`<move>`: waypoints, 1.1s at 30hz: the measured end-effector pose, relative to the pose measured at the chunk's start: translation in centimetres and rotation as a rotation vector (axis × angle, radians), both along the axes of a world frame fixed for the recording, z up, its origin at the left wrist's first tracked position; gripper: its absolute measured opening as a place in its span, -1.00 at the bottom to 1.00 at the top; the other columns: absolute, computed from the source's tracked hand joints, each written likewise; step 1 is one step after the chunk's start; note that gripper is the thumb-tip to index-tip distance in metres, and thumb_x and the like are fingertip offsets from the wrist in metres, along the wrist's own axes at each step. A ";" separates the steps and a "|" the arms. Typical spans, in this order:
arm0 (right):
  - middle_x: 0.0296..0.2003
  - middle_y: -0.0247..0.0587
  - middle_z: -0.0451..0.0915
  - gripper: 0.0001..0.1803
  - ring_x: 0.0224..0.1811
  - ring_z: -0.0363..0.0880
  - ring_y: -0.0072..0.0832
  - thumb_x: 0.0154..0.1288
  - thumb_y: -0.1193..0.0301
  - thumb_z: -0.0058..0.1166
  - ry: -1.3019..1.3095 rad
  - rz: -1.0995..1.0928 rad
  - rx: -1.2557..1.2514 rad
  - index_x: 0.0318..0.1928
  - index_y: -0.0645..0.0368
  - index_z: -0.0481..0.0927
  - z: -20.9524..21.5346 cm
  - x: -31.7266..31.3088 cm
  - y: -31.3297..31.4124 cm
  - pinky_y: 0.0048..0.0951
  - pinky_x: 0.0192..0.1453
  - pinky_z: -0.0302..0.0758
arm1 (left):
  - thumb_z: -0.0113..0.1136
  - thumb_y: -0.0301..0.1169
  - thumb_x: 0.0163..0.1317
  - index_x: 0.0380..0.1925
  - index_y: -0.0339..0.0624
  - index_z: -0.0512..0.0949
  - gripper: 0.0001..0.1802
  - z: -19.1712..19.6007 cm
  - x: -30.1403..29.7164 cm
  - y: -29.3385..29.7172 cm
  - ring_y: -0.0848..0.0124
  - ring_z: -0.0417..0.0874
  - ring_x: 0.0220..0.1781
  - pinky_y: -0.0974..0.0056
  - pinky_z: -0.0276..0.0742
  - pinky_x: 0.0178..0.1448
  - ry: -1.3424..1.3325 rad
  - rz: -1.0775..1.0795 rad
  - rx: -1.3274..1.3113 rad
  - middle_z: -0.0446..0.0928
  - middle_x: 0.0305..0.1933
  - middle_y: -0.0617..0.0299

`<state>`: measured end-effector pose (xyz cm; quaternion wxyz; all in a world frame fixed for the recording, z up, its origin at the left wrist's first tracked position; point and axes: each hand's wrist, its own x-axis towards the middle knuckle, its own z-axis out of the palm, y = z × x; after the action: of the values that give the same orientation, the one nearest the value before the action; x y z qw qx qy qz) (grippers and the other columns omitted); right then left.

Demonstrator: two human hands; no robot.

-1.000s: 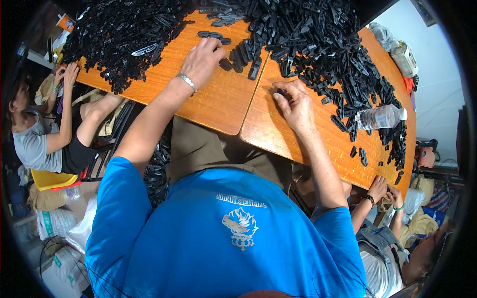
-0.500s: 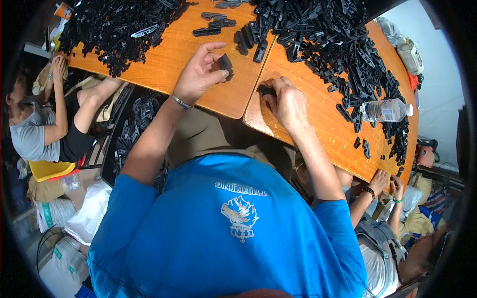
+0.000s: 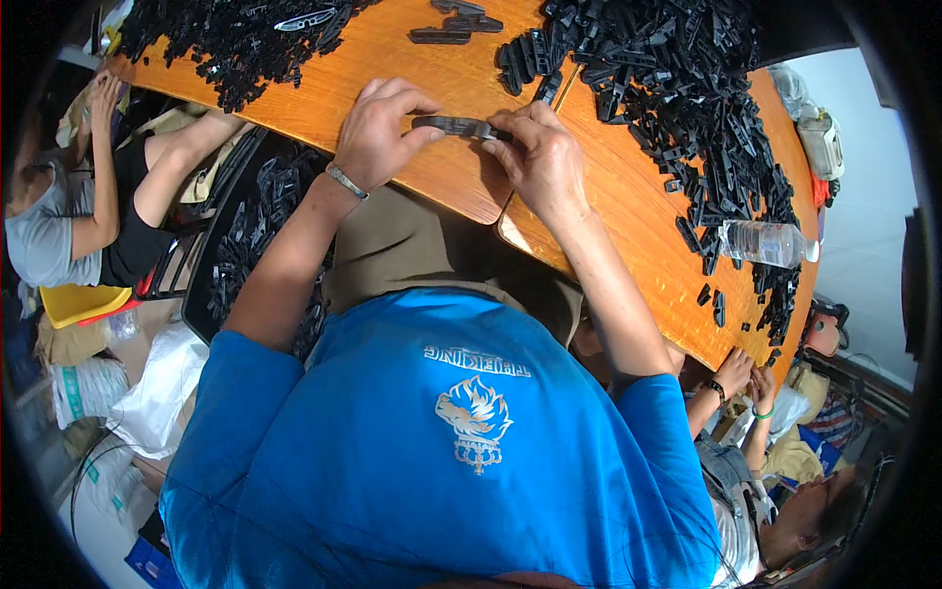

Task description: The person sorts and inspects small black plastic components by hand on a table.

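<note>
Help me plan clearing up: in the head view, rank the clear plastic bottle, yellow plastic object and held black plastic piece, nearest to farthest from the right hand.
1. Black plastic piece: at the right hand, on its left.
2. Clear plastic bottle: to its right.
3. Yellow plastic object: far to its left.

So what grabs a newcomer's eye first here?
Probably the bright blue shirt filling the lower middle. Above it, the left hand and right hand hold a black piece between them over the wooden table. Beyond lie a left heap and a right heap of black parts, with a clear bottle on its side at far right.
</note>
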<state>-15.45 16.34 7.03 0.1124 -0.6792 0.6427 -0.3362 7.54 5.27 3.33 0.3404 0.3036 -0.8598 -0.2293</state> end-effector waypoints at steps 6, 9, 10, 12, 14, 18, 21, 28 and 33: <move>-0.16 -0.12 0.71 -0.72 -0.12 0.76 -0.06 0.15 0.51 0.54 0.002 0.063 -0.022 -0.09 0.15 0.84 -1.7 -0.2 -2.8 -0.14 -0.11 0.69 | 0.60 -0.50 0.08 -0.21 -0.21 0.77 -0.74 -0.6 0.1 0.2 0.11 0.64 0.01 0.09 0.59 0.09 0.010 0.048 -0.024 0.67 -0.14 0.14; -0.18 -0.13 0.70 -0.73 -0.14 0.75 -0.06 0.14 0.53 0.53 0.047 0.110 0.010 -0.11 0.16 0.84 -1.6 -1.0 -3.3 -0.13 -0.12 0.68 | 0.61 -0.51 0.06 -0.22 -0.21 0.76 -0.74 -0.9 -0.1 0.2 0.10 0.65 -0.01 0.09 0.59 0.08 0.025 0.056 -0.021 0.66 -0.15 0.15; -0.18 -0.13 0.70 -0.73 -0.14 0.75 -0.06 0.14 0.53 0.53 0.049 0.106 0.014 -0.11 0.16 0.84 -1.6 -1.2 -3.5 -0.13 -0.12 0.68 | 0.61 -0.51 0.06 -0.22 -0.21 0.76 -0.74 -0.7 -0.2 0.2 0.10 0.65 -0.01 0.09 0.59 0.08 0.027 0.052 -0.017 0.66 -0.15 0.15; -0.26 -0.14 0.67 -0.67 -0.22 0.74 -0.08 0.11 0.55 0.55 0.048 0.165 -0.064 -0.07 0.18 0.84 -1.8 -1.5 -3.4 -0.17 -0.15 0.66 | 0.60 -0.52 0.06 -0.22 -0.21 0.76 -0.73 -0.4 -0.8 0.5 0.10 0.66 -0.02 0.08 0.60 0.07 0.047 0.049 -0.026 0.66 -0.16 0.15; -0.27 -0.15 0.67 -0.69 -0.23 0.75 -0.07 0.11 0.52 0.54 0.122 0.209 -0.086 -0.09 0.17 0.84 -1.9 -0.8 -4.5 -0.16 -0.17 0.67 | 0.60 -0.52 0.06 -0.23 -0.22 0.75 -0.74 -0.9 -1.2 0.7 0.09 0.66 -0.02 0.08 0.59 0.07 0.050 0.053 -0.033 0.66 -0.16 0.14; -0.22 -0.17 0.67 -0.75 -0.23 0.76 -0.09 0.14 0.42 0.51 0.193 0.263 -0.102 -0.14 0.11 0.84 -2.2 0.0 -5.7 -0.15 -0.20 0.69 | 0.58 -0.54 0.09 -0.29 -0.24 0.71 -0.78 -1.1 -0.9 0.1 0.08 0.66 -0.04 0.07 0.58 0.07 0.053 0.057 -0.046 0.67 -0.17 0.12; -0.22 -0.17 0.70 -0.80 -0.20 0.78 -0.08 0.21 0.33 0.49 0.157 0.308 -0.072 -0.18 0.08 0.83 -2.0 0.8 -4.1 -0.07 -0.15 0.70 | 0.54 -0.55 0.14 -0.25 -0.27 0.71 -0.80 0.1 1.6 0.6 0.10 0.67 -0.07 0.09 0.57 0.07 -0.058 -0.002 -0.024 0.66 -0.17 0.11; -0.19 -0.15 0.79 -0.87 -0.11 0.82 -0.23 0.34 0.46 0.44 0.107 -0.099 -0.033 -0.12 0.12 0.86 -0.9 -9.2 1.3 -0.23 -0.03 0.73 | 0.42 -0.63 0.22 0.01 -0.37 0.72 -0.67 5.1 17.7 1.2 0.23 0.75 0.00 0.19 0.65 0.17 -0.357 0.095 0.439 0.71 -0.09 0.06; -0.06 -0.14 0.70 -0.79 -0.13 0.80 -0.07 0.29 0.44 0.42 0.356 -0.420 -0.068 -0.06 0.08 0.81 -0.6 -14.0 1.4 -0.10 -0.07 0.74 | 0.37 -0.56 0.33 0.00 -0.35 0.71 -0.75 5.8 9.3 0.8 0.18 0.78 -0.10 0.19 0.67 0.05 -0.216 0.145 0.234 0.71 -0.13 0.05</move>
<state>-29.42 17.73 6.42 -0.0973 -0.5828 0.7674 -0.2490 16.86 6.04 9.13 0.2241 0.4254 -0.8345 -0.2690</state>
